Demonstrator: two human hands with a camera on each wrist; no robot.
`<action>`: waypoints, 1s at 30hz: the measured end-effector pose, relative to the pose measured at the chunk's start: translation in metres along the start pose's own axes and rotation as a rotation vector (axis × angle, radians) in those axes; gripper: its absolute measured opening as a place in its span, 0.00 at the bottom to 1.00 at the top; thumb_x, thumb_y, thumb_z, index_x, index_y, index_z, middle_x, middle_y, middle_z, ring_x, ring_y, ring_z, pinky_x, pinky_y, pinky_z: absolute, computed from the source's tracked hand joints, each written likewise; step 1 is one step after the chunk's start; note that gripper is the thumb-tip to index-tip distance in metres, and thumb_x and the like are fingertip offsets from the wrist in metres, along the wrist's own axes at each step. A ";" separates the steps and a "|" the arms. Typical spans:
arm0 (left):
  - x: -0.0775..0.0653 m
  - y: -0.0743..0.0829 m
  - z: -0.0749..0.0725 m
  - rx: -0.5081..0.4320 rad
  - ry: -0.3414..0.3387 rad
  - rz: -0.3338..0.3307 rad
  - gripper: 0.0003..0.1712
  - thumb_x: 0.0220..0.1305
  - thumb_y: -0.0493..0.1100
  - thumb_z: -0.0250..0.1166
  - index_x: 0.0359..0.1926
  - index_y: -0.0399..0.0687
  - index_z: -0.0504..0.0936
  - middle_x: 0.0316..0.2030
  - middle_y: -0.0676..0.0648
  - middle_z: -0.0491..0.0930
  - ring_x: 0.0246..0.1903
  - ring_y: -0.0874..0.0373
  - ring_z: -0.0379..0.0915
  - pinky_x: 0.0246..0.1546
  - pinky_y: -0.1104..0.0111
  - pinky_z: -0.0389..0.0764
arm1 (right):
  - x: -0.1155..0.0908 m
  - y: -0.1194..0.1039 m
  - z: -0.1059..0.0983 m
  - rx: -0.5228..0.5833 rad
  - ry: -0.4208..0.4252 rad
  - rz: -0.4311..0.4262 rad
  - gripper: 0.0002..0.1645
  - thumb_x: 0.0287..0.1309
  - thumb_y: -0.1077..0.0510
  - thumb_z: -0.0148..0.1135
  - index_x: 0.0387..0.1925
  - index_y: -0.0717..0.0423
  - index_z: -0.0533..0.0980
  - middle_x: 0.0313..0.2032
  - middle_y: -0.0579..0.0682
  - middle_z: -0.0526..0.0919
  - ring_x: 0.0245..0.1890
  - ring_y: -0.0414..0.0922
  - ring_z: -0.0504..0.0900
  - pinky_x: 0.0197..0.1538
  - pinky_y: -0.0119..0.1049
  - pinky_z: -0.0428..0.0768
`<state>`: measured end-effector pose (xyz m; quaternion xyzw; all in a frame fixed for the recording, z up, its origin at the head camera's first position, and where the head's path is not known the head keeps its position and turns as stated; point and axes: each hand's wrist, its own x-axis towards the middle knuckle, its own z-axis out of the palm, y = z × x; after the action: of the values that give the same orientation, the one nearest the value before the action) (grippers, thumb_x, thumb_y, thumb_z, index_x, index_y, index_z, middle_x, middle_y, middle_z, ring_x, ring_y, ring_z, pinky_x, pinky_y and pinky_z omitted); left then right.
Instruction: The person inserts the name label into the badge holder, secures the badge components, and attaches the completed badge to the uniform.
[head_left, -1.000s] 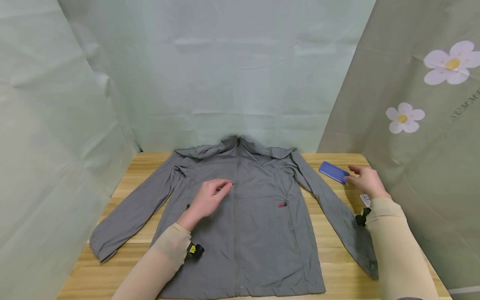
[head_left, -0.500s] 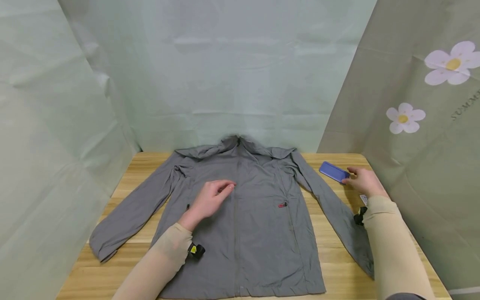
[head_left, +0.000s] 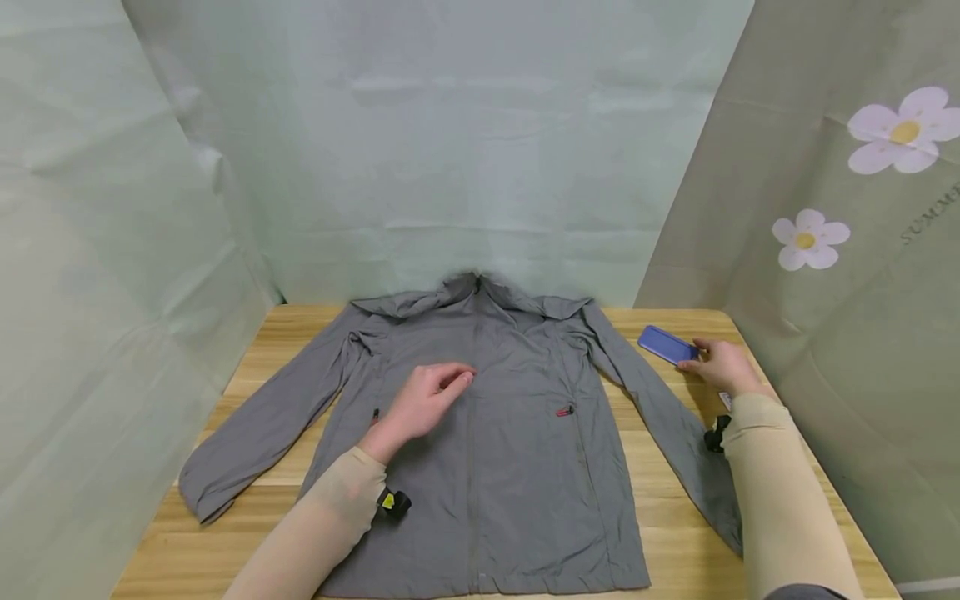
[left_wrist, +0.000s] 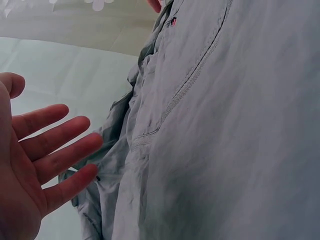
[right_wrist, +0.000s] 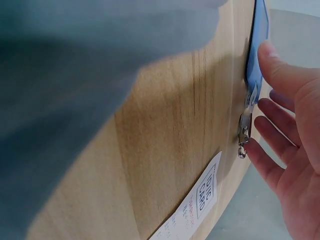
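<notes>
A blue badge holder [head_left: 667, 344] with a metal clip [right_wrist: 245, 127] lies on the table at the far right. My right hand [head_left: 722, 365] is at its near end, thumb on one side and fingers on the other, the fingers loosely spread in the right wrist view beside the clip. A white printed card [right_wrist: 192, 205] lies nearby, mostly hidden by the right wrist in the head view. My left hand [head_left: 422, 400] hovers over the front of a grey zip jacket [head_left: 540, 483], its fingers apart and holding nothing in the left wrist view.
The jacket lies face up with both sleeves spread, covering most of the wooden table [head_left: 247, 500]. The right sleeve [head_left: 675, 433] runs between the jacket body and my right forearm. Pale cloth walls [head_left: 480, 167] stand behind and at both sides.
My right hand has shifted slightly left, its thumb moving along the near edge of the badge holder. My left hand has hardly moved. The holder and jacket stay in place.
</notes>
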<state>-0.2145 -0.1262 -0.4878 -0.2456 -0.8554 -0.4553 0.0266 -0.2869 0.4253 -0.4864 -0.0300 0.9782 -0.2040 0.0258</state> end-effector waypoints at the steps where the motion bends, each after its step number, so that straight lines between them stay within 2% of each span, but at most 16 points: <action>1: 0.000 0.000 0.000 -0.005 -0.001 0.001 0.21 0.85 0.52 0.56 0.61 0.46 0.88 0.55 0.47 0.88 0.54 0.54 0.85 0.55 0.52 0.85 | 0.000 0.001 0.000 -0.003 0.000 -0.003 0.44 0.69 0.52 0.73 0.69 0.81 0.67 0.64 0.82 0.72 0.64 0.79 0.71 0.66 0.72 0.70; 10: -0.001 -0.002 0.000 -0.011 -0.006 0.001 0.22 0.86 0.54 0.55 0.60 0.46 0.88 0.55 0.45 0.88 0.53 0.54 0.85 0.54 0.52 0.85 | 0.000 0.005 0.004 -0.005 -0.016 0.006 0.43 0.70 0.53 0.71 0.69 0.82 0.66 0.63 0.82 0.73 0.62 0.79 0.72 0.66 0.72 0.70; 17: 0.000 -0.004 0.001 -0.010 -0.013 0.002 0.25 0.86 0.54 0.55 0.61 0.41 0.87 0.55 0.42 0.88 0.53 0.54 0.85 0.53 0.52 0.85 | 0.001 0.005 0.005 -0.012 -0.014 0.013 0.41 0.70 0.54 0.70 0.70 0.81 0.66 0.62 0.82 0.73 0.62 0.79 0.72 0.65 0.73 0.70; 25: -0.002 -0.004 0.001 -0.005 -0.004 0.013 0.24 0.86 0.53 0.55 0.61 0.40 0.87 0.55 0.43 0.88 0.52 0.54 0.85 0.53 0.52 0.85 | 0.004 0.001 0.005 -0.027 0.012 -0.019 0.36 0.67 0.57 0.73 0.64 0.80 0.71 0.54 0.79 0.81 0.50 0.72 0.80 0.57 0.68 0.76; 30: -0.004 -0.001 0.001 -0.004 -0.017 0.010 0.24 0.86 0.53 0.55 0.61 0.41 0.88 0.55 0.46 0.88 0.52 0.55 0.85 0.53 0.52 0.85 | 0.007 0.000 0.006 -0.020 -0.012 0.001 0.40 0.68 0.57 0.72 0.67 0.82 0.68 0.58 0.81 0.77 0.55 0.74 0.78 0.60 0.69 0.74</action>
<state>-0.2107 -0.1270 -0.4902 -0.2537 -0.8536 -0.4545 0.0209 -0.2933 0.4227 -0.4923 -0.0310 0.9800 -0.1941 0.0314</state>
